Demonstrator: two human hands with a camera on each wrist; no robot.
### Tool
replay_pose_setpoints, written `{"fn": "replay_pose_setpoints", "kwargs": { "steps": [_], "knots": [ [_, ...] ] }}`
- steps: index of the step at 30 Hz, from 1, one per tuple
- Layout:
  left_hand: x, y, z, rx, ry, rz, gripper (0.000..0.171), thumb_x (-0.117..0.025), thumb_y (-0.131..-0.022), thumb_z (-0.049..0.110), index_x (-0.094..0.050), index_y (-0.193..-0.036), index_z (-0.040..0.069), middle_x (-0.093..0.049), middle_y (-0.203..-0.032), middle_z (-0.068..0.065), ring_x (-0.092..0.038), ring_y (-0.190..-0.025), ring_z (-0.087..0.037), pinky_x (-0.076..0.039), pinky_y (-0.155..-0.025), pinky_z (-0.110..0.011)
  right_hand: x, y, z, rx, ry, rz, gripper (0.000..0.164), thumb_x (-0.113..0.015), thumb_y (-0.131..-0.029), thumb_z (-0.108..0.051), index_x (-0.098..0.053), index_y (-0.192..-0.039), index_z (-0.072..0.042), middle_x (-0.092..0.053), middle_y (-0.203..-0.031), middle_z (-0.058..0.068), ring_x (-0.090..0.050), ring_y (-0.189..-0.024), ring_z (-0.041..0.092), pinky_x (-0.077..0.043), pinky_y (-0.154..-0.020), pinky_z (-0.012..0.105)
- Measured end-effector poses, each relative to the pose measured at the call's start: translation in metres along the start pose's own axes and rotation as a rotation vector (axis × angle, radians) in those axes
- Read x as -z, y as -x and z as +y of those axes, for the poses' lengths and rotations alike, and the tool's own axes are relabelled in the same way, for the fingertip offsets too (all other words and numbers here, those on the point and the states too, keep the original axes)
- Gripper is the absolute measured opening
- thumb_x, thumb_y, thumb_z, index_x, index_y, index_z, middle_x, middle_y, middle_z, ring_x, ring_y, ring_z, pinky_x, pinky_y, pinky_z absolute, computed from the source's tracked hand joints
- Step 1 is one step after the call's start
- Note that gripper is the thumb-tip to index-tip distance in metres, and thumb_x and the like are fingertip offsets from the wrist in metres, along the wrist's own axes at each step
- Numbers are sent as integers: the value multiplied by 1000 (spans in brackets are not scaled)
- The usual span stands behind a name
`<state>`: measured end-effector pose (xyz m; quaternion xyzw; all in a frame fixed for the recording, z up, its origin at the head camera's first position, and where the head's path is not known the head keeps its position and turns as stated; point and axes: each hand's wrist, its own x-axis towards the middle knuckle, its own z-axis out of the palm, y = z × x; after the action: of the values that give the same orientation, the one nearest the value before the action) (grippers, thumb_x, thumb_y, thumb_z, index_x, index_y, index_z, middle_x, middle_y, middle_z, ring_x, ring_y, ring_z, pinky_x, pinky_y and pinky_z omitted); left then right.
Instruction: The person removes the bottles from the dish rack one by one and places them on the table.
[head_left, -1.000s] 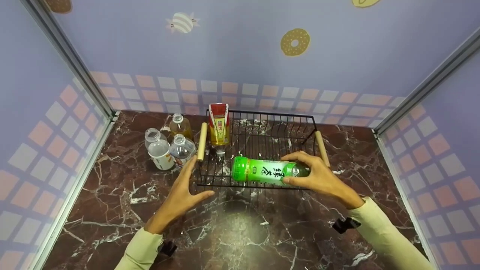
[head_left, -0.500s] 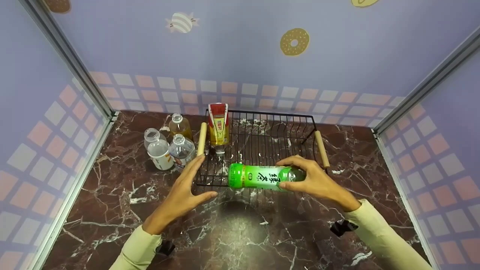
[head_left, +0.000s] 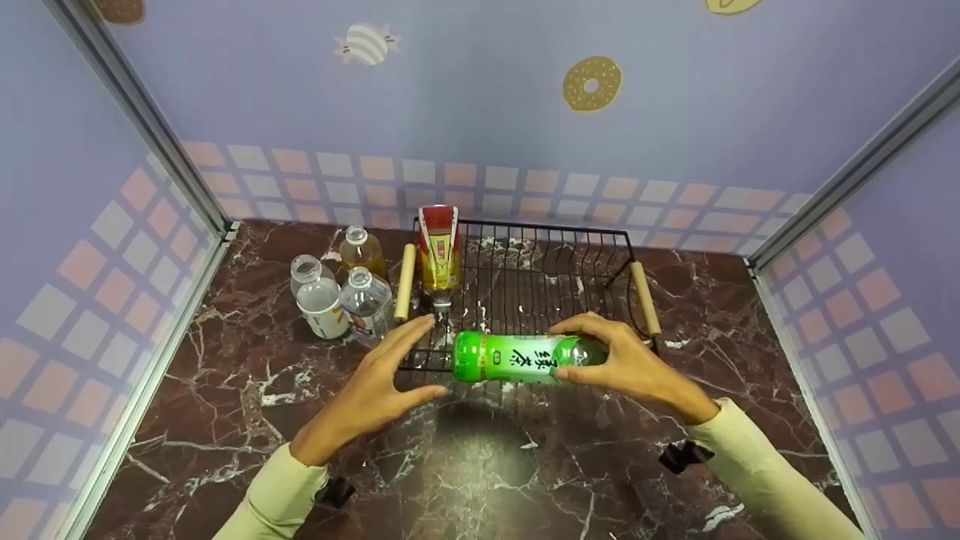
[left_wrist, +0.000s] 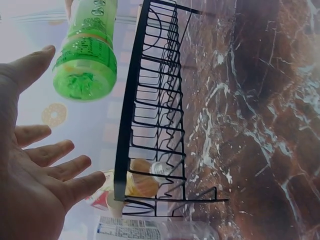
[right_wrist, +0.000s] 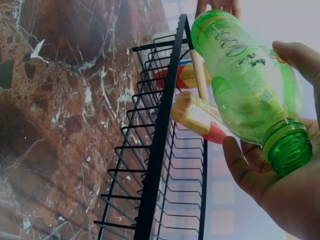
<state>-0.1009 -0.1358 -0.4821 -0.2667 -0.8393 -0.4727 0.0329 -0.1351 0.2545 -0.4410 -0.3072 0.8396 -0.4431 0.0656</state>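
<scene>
My right hand (head_left: 622, 356) holds a green tea bottle (head_left: 517, 358) by its neck end, thumb on one side and fingers on the other. The bottle lies sideways in the air above the front rim of a black wire basket (head_left: 525, 281), its base toward my left hand (head_left: 375, 386). In the right wrist view the bottle's uncapped mouth (right_wrist: 289, 150) shows beside the palm. The left hand has its fingers and thumb spread, a short gap from the bottle's base (left_wrist: 82, 82), holding nothing. Inside the basket at the left, a red and yellow bottle (head_left: 439, 255) stands neck down.
Left of the basket stand a clear bottle with a white label (head_left: 321, 304), a clear bottle (head_left: 366, 300) and a bottle of amber liquid (head_left: 362, 247), all uncapped. Wooden handles (head_left: 406, 281) flank the basket. Patterned panels enclose the marbled counter (head_left: 480, 465) on three sides.
My right hand has brought the green tea bottle slightly left and nearer to me. My left hand has shifted right, toward the bottle's base. The other bottles have stayed put.
</scene>
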Motion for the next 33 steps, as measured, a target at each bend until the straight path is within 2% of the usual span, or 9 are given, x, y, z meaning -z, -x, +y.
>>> {"fn": "replay_pose_setpoints", "kwargs": {
  "steps": [5,9,18,22,28,33],
  "knots": [
    [-1,-3,5,-48,-18,-38,94,-93,-90,25,-45,-166,2,-43,-172,-20,-43,-156,-44,-35,-128,-64,-3,-1,-1,7,3,-8,52,-93,-90,-21,-74,-138,-13,-74,-131,3,-68,-104,18,-61,-87,29],
    [-2,-8,11,-76,-24,-73,93,-92,-90,25,-45,-166,2,-43,-172,-18,-44,-156,-43,-37,-127,-63,-4,0,-2,-13,-3,-23,53,-93,-90,-23,-74,-139,-14,-72,-131,3,-67,-102,19,-61,-85,29],
    [-7,-13,25,-64,-83,-163,88,-85,-95,38,-45,-167,8,-41,-174,-7,-42,-159,-33,-32,-132,-48,-9,0,-4,-20,-30,-62,54,-92,-90,-23,-73,-139,-10,-71,-131,9,-68,-101,21,-66,-82,31],
    [-12,-18,29,-90,-88,-193,85,-84,-96,38,-47,-165,6,-44,-172,-8,-44,-157,-33,-33,-132,-49,-11,0,-5,-32,-36,-70,54,-92,-90,-24,-73,-139,-11,-70,-130,9,-68,-101,22,-67,-80,32],
    [-19,-22,32,-103,-99,-236,81,-85,-96,37,-51,-161,3,-48,-169,-13,-51,-152,-37,-43,-125,-57,-14,2,-6,-45,-31,-80,55,-92,-91,-28,-73,-140,-13,-70,-130,9,-67,-101,23,-66,-79,33],
    [-21,-28,34,-110,-122,-268,81,-88,-94,33,-53,-160,4,-52,-165,-15,-55,-147,-35,-49,-121,-55,-15,4,-7,-47,-30,-85,55,-92,-91,-28,-73,-140,-14,-69,-130,8,-67,-101,23,-67,-79,34]
  ]
}}
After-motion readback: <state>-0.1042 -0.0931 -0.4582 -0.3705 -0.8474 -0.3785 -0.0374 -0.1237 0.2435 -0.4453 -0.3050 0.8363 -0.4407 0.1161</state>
